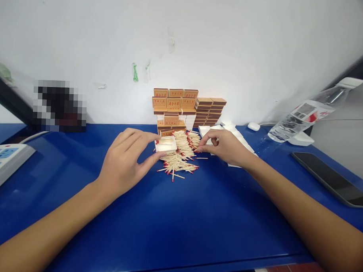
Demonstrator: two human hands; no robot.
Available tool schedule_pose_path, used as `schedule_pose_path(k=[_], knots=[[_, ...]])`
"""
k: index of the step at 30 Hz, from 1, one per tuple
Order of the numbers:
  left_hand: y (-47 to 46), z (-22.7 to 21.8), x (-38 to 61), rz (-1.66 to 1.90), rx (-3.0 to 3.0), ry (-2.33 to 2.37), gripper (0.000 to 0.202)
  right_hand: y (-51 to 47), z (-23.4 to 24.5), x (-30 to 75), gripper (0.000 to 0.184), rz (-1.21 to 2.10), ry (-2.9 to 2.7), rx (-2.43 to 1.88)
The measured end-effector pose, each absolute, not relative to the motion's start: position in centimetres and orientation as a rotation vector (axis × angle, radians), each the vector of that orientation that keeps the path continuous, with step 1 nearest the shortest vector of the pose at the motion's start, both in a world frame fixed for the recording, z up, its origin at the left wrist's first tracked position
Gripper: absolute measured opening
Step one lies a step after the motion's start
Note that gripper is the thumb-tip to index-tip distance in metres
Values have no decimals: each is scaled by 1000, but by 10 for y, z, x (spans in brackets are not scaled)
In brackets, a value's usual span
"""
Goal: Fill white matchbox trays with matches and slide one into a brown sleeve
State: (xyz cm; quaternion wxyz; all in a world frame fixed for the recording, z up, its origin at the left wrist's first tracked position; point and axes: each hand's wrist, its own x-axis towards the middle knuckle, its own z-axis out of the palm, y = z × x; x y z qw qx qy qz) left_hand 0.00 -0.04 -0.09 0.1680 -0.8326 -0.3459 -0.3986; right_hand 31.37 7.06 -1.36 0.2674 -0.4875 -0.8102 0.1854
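Between the thumb and fingers of my left hand (124,159) is a white matchbox tray (170,147), held level with a few matches lying in it. My right hand (224,145) is pinched at the right side of the loose match pile (182,146); whatever sits between its fingertips is too small to make out. The matches have red heads and pale sticks, heaped on the blue table. One single match (202,158) lies just below my right fingertips. Behind the pile stand stacked orange matchboxes (174,102) with red lettering.
More matchboxes (209,112) are stacked at the back right, dark sides outward. White empty trays (239,139) lie beyond my right hand. Farther right are a tilted water bottle (309,112), a white earphone case (253,126) and a phone (331,179). A power strip (10,161) lies at left.
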Motion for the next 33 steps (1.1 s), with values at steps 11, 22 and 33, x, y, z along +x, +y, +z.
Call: schedule_pose_path(k=[11,22,33], knots=[[-1,-1,-1,-1118,-2373,-993,28,45,-15,283,16,402,-2395,-1110],[-2,1,0,-1131,-2374,-996,27,47,-19,281,19,405,-2521,-1023],[-1,0,-1,-1142,-2373,-985,28,56,-4,299,24,706,-2200,-1211]])
